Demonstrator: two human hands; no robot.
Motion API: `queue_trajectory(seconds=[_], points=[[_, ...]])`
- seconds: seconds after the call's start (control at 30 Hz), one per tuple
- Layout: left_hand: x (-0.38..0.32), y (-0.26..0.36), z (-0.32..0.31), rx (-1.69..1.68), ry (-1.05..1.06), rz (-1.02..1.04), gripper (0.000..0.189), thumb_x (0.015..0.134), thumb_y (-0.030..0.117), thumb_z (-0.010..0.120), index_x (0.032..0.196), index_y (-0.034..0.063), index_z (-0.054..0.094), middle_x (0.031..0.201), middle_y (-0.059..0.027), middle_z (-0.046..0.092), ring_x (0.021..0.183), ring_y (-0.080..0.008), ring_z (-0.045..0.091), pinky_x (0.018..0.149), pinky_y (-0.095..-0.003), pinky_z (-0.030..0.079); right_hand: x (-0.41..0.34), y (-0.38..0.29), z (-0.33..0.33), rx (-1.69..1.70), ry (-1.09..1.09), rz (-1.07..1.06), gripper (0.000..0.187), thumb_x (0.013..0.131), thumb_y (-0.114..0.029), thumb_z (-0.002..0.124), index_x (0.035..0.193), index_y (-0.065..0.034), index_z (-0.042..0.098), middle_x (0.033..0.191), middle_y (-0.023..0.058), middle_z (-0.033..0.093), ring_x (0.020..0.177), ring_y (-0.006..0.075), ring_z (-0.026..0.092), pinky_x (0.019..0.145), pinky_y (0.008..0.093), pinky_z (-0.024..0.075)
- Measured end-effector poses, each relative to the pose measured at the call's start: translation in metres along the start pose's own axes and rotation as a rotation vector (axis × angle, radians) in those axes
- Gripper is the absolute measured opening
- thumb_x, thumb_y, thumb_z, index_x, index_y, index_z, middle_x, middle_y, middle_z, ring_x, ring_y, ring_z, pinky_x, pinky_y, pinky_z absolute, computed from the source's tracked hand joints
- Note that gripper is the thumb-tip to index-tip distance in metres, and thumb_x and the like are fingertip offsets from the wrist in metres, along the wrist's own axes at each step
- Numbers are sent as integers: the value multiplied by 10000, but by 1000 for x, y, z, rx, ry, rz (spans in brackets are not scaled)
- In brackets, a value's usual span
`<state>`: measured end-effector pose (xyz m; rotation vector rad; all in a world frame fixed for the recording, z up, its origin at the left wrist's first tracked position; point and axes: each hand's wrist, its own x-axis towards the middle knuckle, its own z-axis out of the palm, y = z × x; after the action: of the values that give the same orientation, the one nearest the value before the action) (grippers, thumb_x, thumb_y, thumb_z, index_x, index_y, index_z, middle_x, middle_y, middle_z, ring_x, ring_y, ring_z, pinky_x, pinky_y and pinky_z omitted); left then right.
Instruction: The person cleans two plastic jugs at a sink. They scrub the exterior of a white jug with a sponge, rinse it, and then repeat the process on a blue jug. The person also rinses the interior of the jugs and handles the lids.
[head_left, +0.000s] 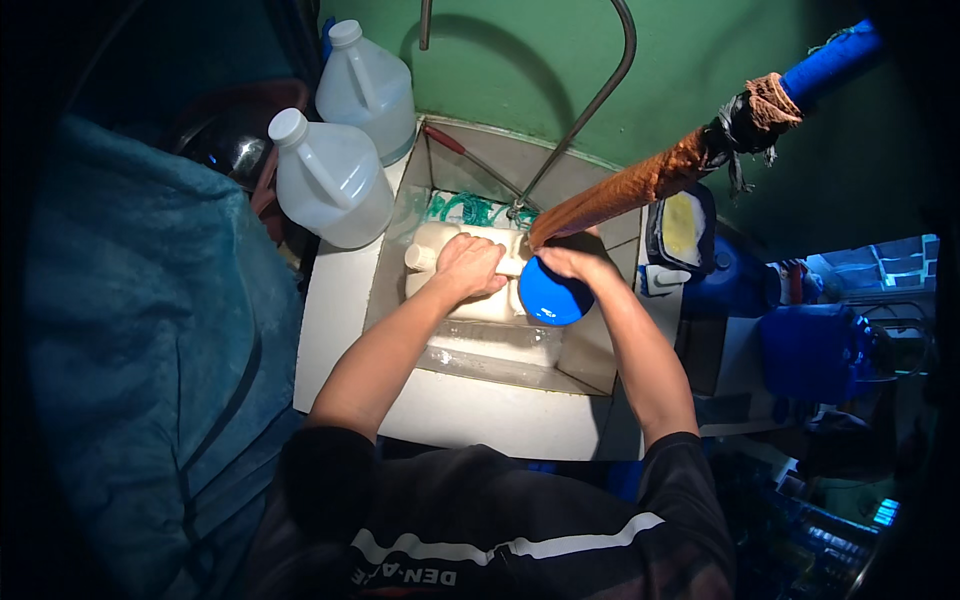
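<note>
An off-white plastic jug (484, 309) lies on its side in a tiled sink (592, 341), its capped mouth toward the left. My left hand (471, 264) is wrapped around the jug's handle. Against the jug's base end is a wet, glossy blue round plastic piece (555, 296), with my right hand (574, 264) gripping its upper edge. Some of the right fingers are hidden behind it. Just above that hand ends a brown cloth sleeve (622, 191), tied onto a blue pipe (832, 67). Whether cloth and hand touch, I cannot tell.
Two translucent jugs (334, 184) with white caps stand on the white ledge at left. A red-handled tool (450, 141) and a curved metal pipe (592, 105) reach into the sink. To the right are a black tray with a yellow sponge (681, 225) and blue containers (810, 352).
</note>
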<state>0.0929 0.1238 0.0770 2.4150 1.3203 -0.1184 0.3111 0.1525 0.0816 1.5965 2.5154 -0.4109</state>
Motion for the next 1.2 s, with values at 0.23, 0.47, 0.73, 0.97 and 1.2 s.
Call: queue_trajectory(seconds=[0.23,0.47,0.73,0.97,1.2], points=[[9,-4,8,-6,-1,-27,385,811,406,735,985,63,712,983,-148,728,995,-290,696,907,-418,510,-64,-37,5,-15,393,-209,408,886,-311,628,1209,-61,641,1346,239,495,1357,432,403,1106,565,329],[6,-5,1,-58,-23,-46,328,795,371,698,941,79,730,975,-157,733,973,-307,702,878,-422,528,-145,-42,14,209,256,134,424,741,-274,771,1114,-81,712,1370,165,482,1348,384,379,1076,548,290],[2,-3,1,48,-16,135,305,731,342,695,910,99,741,800,-161,727,794,-344,717,753,-443,566,-136,43,41,742,310,557,465,905,-417,663,1094,6,695,1045,199,688,982,345,669,865,423,505],[-2,-2,6,79,35,143,329,726,365,718,908,92,742,783,-154,727,791,-325,721,780,-417,560,-41,60,46,938,287,369,710,834,-569,733,1291,-37,624,1071,136,689,1026,229,644,910,359,500],[6,3,-1,33,90,83,328,728,346,754,901,67,741,834,-139,739,838,-292,726,785,-407,562,53,-19,47,1270,-442,126,500,1000,-504,555,1216,-58,613,1195,91,643,1095,180,581,975,342,448]])
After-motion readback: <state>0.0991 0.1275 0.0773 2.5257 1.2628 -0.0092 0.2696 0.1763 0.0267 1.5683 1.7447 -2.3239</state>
